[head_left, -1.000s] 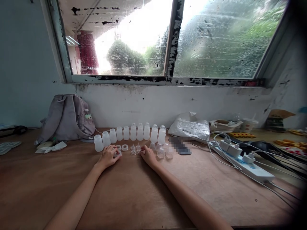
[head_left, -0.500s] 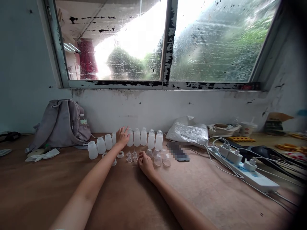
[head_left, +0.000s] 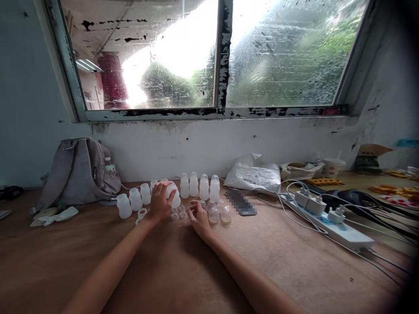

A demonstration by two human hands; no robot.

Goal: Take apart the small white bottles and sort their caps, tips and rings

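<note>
My left hand (head_left: 159, 204) is wrapped round a translucent white baby bottle (head_left: 174, 197), which leans slightly in front of the row. Close to the table, my right hand (head_left: 199, 219) has its fingers curled together beside the clear bottle nipples (head_left: 174, 214); whatever may be between the fingertips is too small to make out. Taller bottles with tops, such as this bottle (head_left: 204, 187), stand upright behind and to the right. Open-necked bottles (head_left: 125, 206) line up on the left. Clear dome caps (head_left: 213, 215) sit right of my right hand, and white collar rings (head_left: 142, 213) lie by my left wrist.
A blurred phone-like slab (head_left: 242, 203) lies right of the caps, before a silver plastic bag (head_left: 253, 176). Farther right are a power strip (head_left: 347, 236) with plugs and trailing cables. A grey backpack (head_left: 78, 172) and white wrapper (head_left: 57, 216) occupy the left, below a window.
My left hand has come down from above the bottle row, taken hold of a bottle and drawn it nearer. My right hand has stayed by the nipples. The view has shifted slightly.
</note>
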